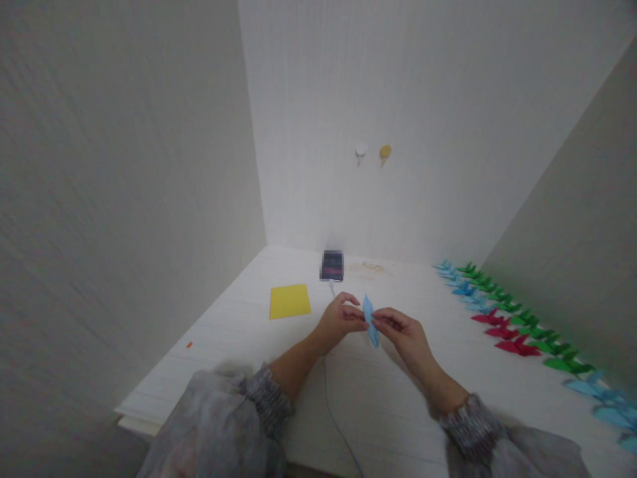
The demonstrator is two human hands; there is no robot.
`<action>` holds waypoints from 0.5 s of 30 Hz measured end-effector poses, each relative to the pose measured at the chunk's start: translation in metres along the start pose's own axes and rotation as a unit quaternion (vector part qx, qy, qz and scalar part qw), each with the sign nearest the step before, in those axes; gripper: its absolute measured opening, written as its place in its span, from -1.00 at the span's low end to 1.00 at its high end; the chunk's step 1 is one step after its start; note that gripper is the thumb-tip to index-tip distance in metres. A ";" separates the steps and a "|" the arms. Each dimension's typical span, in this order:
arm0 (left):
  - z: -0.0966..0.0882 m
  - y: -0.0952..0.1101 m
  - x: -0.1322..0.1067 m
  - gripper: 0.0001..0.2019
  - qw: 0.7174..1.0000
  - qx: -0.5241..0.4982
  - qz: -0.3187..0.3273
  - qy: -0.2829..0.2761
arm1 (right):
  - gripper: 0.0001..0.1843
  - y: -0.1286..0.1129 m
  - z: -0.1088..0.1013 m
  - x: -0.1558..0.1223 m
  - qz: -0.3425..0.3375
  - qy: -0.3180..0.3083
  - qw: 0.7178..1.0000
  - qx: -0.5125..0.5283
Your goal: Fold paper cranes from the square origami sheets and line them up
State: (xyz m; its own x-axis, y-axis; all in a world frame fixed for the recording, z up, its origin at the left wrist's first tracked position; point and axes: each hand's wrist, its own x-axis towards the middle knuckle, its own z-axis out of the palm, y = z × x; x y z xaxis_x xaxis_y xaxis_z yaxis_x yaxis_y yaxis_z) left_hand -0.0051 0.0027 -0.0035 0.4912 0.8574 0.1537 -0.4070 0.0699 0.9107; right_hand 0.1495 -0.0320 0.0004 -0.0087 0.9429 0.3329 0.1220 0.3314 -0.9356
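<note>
A narrow, pointed piece of folded light-blue paper (pixel 369 318) is held up over the white table between both hands. My left hand (pixel 342 317) pinches its left side between thumb and finger, the other fingers curled. From the right, my right hand (pixel 401 326) grips it near the middle with thumb and fingertips. To the left of my hands lies a yellow square stack of paper (pixel 290 301), flat on the table.
Rows of folded paper cranes, green (pixel 532 325), red (pixel 517 345) and blue (pixel 465 289), line the table's right side. A phone (pixel 332 265) leans near the back wall, its cable (pixel 328 398) running to the front edge. A small orange scrap (pixel 189 345) lies at left.
</note>
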 end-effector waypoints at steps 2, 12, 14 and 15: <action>-0.002 -0.004 0.001 -0.55 1.000 0.013 0.000 0.013 | -0.75 0.005 0.002 0.001 0.017 0.026 0.999 0.023; 0.000 -0.004 0.000 -0.70 0.998 0.052 -0.015 0.022 | -0.84 0.010 0.002 -0.001 0.028 0.043 0.993 -0.104; 0.001 -0.004 0.000 -0.71 0.998 0.053 -0.015 0.018 | -0.83 0.010 0.002 0.000 0.051 0.032 0.996 -0.067; 0.001 -0.004 0.000 -0.71 0.998 0.054 -0.014 0.016 | -0.83 0.010 0.002 0.000 0.059 0.030 0.997 -0.051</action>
State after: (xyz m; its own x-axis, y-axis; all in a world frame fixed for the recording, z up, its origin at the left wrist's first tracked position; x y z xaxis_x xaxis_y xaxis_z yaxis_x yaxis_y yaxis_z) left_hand -0.0031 0.0017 -0.0066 0.4762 0.8715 0.1167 -0.3072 0.0406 0.9508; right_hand 0.1483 -0.0284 -0.0093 0.0698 0.9706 0.2305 0.2183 0.2106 -0.9529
